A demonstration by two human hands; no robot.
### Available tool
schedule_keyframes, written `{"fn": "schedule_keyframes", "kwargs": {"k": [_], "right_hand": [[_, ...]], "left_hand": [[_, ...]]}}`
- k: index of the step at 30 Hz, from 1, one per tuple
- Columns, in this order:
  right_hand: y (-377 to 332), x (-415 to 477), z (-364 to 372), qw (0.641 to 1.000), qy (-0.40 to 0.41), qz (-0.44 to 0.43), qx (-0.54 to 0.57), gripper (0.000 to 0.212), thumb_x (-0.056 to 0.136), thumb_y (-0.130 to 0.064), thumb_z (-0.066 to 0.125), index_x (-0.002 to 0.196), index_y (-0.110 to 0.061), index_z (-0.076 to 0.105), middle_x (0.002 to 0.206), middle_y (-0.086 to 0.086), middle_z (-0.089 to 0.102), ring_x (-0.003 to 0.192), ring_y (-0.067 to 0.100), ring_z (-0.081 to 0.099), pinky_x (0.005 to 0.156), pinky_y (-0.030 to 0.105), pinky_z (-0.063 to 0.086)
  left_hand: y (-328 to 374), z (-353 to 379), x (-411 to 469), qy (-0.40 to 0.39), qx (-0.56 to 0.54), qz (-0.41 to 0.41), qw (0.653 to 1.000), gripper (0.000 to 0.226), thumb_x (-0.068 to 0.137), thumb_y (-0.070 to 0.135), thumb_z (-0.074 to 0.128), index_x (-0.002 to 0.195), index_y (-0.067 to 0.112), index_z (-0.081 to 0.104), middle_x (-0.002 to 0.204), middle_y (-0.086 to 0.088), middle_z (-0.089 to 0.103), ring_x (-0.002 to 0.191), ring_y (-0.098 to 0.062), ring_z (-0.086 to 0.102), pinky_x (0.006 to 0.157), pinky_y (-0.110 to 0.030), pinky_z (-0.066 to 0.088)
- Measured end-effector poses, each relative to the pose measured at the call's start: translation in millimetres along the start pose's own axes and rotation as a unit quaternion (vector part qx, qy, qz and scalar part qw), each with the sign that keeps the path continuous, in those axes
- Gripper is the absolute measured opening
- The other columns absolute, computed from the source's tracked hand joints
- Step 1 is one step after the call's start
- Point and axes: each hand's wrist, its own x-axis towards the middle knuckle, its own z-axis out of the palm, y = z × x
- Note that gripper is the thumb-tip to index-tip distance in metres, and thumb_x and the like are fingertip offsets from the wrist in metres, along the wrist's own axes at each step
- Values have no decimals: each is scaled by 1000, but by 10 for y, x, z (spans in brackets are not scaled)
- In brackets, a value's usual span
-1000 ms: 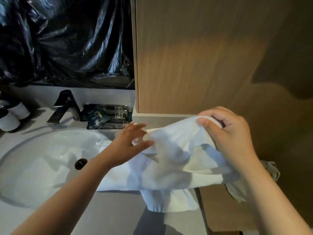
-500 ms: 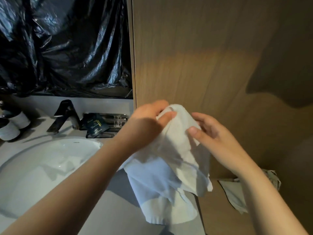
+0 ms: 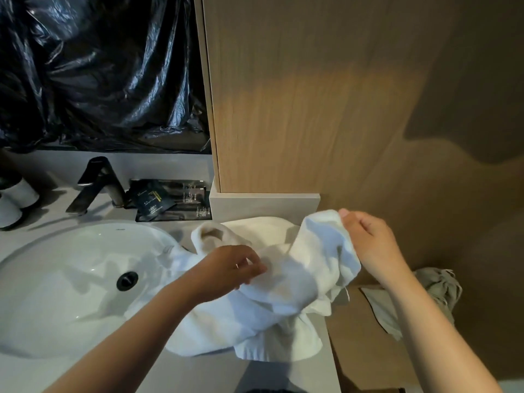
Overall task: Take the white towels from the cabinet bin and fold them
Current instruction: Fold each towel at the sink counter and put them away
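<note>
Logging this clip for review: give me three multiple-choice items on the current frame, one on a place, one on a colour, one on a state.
1. Where does the white towel lie?
A. in the sink bowl
B. on the counter right of the sink
C. on the floor

2. What colour is the faucet?
A. black
B. gold
C. white

3. What is the right hand doing?
A. resting flat
B. holding the faucet
C. pinching a towel edge

Answers: B, the towel is spread on the counter beside the sink; A, the faucet is dark black; C, its fingers grip a raised towel corner.
</note>
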Motion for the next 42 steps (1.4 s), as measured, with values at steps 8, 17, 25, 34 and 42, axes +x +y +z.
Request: {"fn": "schedule_keyframes", "kwargs": {"k": [8,17,25,34,42], "right_hand": [[229,-165,251,993,-10,-28,-115,11,94,-31,61,97,-22,65,98,-8,63,89,8,56,77,28,46],[402,-634,259,979,-30,-140,-146,20,85,-26,73,104,-28,69,104,-17,58,98,4,53,81,16,46],[426,-286,472,953,-36,-140,-265,26,79,-30,77,104,-23,74,103,-7,57,97,15,47,84,29,43],[394,-263,235,994,22,-59,-91,14,100,-14,46,89,-16,54,76,-8,57,67,0,52,58,14,38],[59,-373,-103,995,47,-11,90,11,98,-30,55,106,-25,59,93,-5,63,83,9,58,75,27,48]], "left_hand": [[116,224,68,86,-86,73,990,31,85,34,70,113,26,60,103,11,64,90,-2,63,77,-17,52],[-80,329,102,98,-28,45,994,21,90,28,66,107,17,67,97,8,69,90,-2,63,79,-12,49],[-134,360,-21,100,-45,31,994,17,92,31,62,107,25,67,99,14,67,89,4,61,78,-10,49],[-113,260,-64,111,-64,28,991,17,91,30,63,108,27,66,103,14,66,92,5,61,78,-10,50],[376,261,206,124,-39,137,982,48,85,38,69,130,27,55,125,14,58,111,0,55,92,-21,49]]}}
